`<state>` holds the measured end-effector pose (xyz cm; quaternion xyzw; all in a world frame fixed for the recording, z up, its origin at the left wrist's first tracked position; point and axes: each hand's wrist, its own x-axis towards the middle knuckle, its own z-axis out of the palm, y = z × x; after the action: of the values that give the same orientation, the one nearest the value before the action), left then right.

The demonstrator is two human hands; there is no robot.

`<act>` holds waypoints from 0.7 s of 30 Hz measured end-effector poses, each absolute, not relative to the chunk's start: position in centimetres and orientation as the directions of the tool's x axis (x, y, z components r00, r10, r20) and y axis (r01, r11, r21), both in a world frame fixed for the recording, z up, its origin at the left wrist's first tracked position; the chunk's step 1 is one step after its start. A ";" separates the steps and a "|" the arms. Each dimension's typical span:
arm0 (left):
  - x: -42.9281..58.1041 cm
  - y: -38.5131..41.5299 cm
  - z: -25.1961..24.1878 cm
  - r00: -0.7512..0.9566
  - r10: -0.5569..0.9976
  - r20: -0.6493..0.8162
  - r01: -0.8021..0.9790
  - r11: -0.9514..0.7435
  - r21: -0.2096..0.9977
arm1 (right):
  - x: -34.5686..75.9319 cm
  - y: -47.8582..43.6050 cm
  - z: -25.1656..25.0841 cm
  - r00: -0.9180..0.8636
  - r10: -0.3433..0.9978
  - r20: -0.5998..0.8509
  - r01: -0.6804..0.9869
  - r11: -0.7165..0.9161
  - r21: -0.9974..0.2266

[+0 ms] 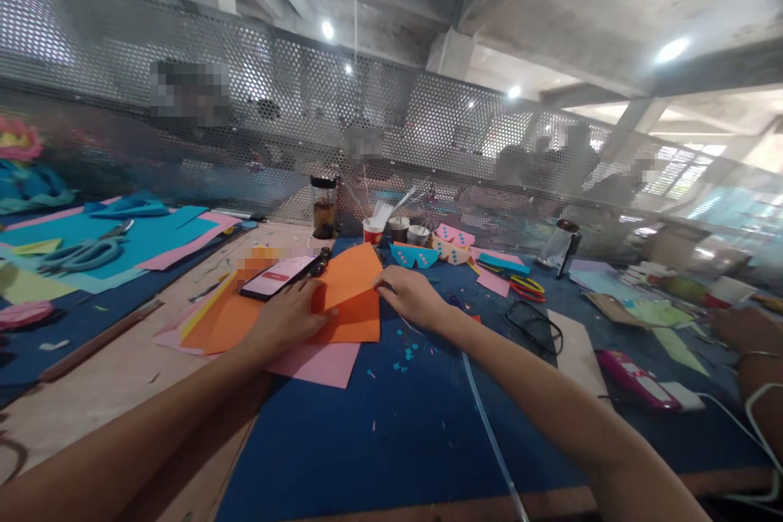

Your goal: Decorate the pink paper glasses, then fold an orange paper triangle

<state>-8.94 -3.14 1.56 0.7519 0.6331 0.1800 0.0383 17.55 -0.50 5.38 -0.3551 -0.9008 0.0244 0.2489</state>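
Note:
An orange sheet of paper (351,281) is bent up in a fold in front of me. My right hand (411,295) pinches its right edge between thumb and fingers. My left hand (292,316) grips the left side of the same sheet, thumb on the paper and fingers bent. Under it a pink sheet (324,364) pokes out toward me. Beside my left hand, a phone (281,274) with a lit screen lies on more orange paper (220,326). Small blue paper scraps (404,355) are scattered below my right hand.
Paper cups (373,230), a bottle (324,208) and blue cut paper shapes (414,256) stand or lie at the back. Scissors (86,253) rest at left. Right are red-yellow scissors (526,288), a glue gun (636,379) and another person's hand (746,338). A perforated screen (391,122) rises behind.

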 end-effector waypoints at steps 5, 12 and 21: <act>-8.9 -3.1 1.6 0.120 0.970 0.213 0.940 -0.180 0.288 | 18.1 0.0 5.7 -0.608 0.651 0.454 0.627 0.745 -0.229; -9.0 -3.1 1.9 0.134 0.971 0.200 0.941 -0.188 0.283 | 19.8 1.1 7.0 -0.561 0.650 0.513 0.628 0.738 -0.248; -9.0 -3.1 1.6 0.155 0.965 0.211 0.941 -0.210 0.266 | 23.9 0.5 8.6 -0.470 0.645 0.602 0.652 0.714 -0.256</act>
<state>-8.99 -3.14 1.57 0.7592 0.6277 0.1686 0.0359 23.95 0.53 8.60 -0.3781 -0.8574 -0.0048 0.3491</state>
